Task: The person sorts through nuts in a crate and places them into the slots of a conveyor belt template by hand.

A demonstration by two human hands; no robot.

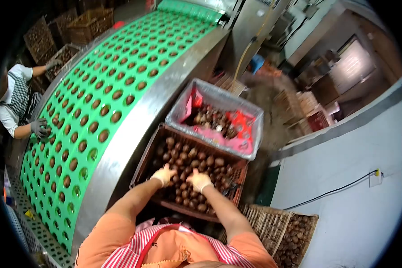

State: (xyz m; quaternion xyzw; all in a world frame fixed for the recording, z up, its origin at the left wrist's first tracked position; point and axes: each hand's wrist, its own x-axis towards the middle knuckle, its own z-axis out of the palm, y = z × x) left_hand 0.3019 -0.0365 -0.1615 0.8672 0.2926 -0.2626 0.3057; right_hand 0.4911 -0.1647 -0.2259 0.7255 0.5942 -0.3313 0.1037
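A brown plastic crate (140, 172) stands in front of me, heaped with brown egg-shaped items (193, 152). My left hand (164, 174), in a pale glove, reaches into the left part of the heap. Its thumb points away from the other fingers, and nothing shows clearly in its grasp. My right hand (199, 179), gloved alike, lies on the middle of the heap, its thumb stretched toward the left hand. Both hands touch the items; some fingertips are hidden among them.
Left of the crate runs a green conveyor (87, 117) with cups, most holding brown items, behind a metal rim (120, 143). A grey tub (259, 120) holds red plastic and broken pieces. A co-worker's gloved hand (40, 128) is over the conveyor. A wicker basket (263, 223) stands lower right.
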